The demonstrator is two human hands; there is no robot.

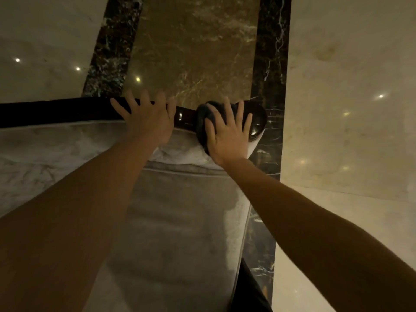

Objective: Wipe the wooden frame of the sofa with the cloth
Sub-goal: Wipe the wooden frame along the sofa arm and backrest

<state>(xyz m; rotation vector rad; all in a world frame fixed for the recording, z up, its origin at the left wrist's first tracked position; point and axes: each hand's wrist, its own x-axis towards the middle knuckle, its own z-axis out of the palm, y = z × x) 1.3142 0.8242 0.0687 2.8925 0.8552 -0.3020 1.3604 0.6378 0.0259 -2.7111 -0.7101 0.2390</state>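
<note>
Right hand (227, 134) flat, fingers spread, pressing dark cloth (203, 119) onto glossy wooden frame (184, 118). Left hand (147, 119) rests on frame just left of it.

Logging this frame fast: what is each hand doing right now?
Left hand: open, fingers spread, resting on the wooden frame.
Right hand: open, pressing the cloth flat on the frame.

Dim warm light, glare spots on floor (337, 86), soft blur
</note>
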